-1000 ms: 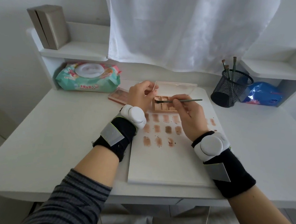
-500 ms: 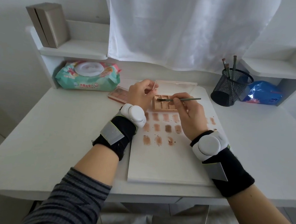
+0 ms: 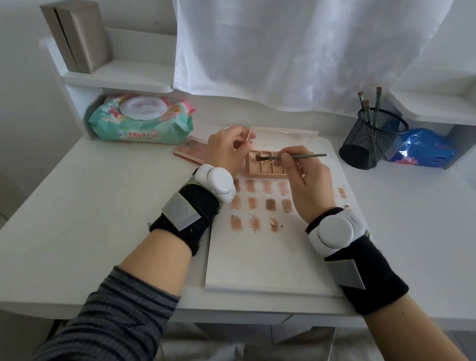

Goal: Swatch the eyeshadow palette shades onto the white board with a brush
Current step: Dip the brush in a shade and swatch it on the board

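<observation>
An open eyeshadow palette [image 3: 266,167] with pink-brown pans lies at the far end of the white board [image 3: 267,261], its clear lid [image 3: 285,137] tilted up. My left hand [image 3: 227,148] pinches the lid's left edge. My right hand [image 3: 304,179] grips a thin green-handled brush [image 3: 303,156], whose tip rests in an upper-left pan of the palette. Rows of brown and pink swatches [image 3: 255,204] mark the board below the palette; some are hidden under my hands.
A second, closed pink palette [image 3: 191,149] lies left of the board. A wet-wipes pack [image 3: 139,122] sits at the back left, a black mesh cup with brushes [image 3: 372,139] at the back right beside a blue packet [image 3: 425,148]. Shelves flank the desk.
The brush tip has shifted slightly left and up within the palette pans. My left hand stays on the lid.
</observation>
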